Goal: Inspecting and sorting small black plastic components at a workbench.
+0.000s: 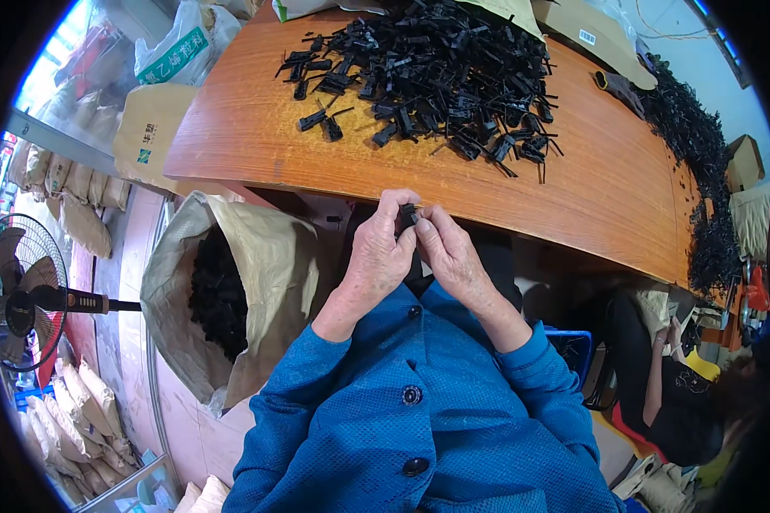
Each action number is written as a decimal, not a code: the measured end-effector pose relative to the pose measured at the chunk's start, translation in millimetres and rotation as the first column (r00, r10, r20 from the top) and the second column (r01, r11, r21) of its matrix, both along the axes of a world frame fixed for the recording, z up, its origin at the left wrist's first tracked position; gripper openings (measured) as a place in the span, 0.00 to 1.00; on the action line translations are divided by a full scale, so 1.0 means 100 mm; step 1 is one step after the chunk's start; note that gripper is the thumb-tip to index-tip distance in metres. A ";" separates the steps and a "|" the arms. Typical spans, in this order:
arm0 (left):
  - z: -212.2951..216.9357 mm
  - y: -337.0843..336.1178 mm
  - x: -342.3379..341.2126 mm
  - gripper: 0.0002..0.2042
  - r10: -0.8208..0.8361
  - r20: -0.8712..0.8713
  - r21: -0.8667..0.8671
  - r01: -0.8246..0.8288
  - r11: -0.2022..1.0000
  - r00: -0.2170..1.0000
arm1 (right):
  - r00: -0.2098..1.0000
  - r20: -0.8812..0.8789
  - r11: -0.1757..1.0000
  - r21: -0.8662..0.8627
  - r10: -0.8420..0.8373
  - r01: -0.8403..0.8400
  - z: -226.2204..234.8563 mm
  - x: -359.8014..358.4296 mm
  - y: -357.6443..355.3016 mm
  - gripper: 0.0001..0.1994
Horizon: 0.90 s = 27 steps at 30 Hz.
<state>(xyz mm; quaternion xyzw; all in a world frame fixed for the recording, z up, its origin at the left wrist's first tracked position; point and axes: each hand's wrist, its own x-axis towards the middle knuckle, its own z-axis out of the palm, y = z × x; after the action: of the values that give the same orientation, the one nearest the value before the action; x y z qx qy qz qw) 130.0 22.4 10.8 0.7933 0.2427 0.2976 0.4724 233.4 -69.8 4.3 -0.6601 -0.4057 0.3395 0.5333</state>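
Observation:
Both my hands meet just in front of the table's near edge, over my lap. A small black plastic part [409, 214] is pinched between the fingers of my left hand [378, 248] and my right hand [450, 250]. Its details are partly hidden by the fingers. Beyond them, a large heap of similar black plastic parts [441, 81] with thin stems covers the far middle of the wooden table [257, 141]. To my left stands an open woven sack [278, 265], with black pieces [218, 295] inside.
Another black heap [689, 128] lines the table's right side, with a dark glove [620, 92] beside it. A standing fan [27, 299] and stacked sacks [68, 419] are at left. At right, a person in dark clothes [650, 376] sits near a blue crate [571, 352].

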 end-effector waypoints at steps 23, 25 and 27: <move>-0.02 0.09 -0.07 0.16 0.122 0.440 -0.793 0.321 0.517 0.890 | 0.909 -0.417 0.978 0.193 0.013 0.075 -0.09 0.04 -0.02 0.10; -0.02 0.10 -0.11 0.17 0.107 0.431 -0.804 0.327 0.496 0.896 | 0.885 -0.464 0.982 0.180 0.039 0.051 -0.07 0.06 -0.03 0.10; 0.02 0.08 -0.13 0.18 -0.046 0.398 -0.793 0.369 0.485 0.916 | 0.859 -0.508 0.986 0.166 0.059 0.031 -0.09 0.11 -0.03 0.10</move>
<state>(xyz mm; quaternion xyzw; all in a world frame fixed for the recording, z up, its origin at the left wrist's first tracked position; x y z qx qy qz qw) 116.6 30.9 12.5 0.4193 0.1773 0.2044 0.8666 244.0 -73.1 -5.0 -0.4959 -0.2817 0.4707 0.6731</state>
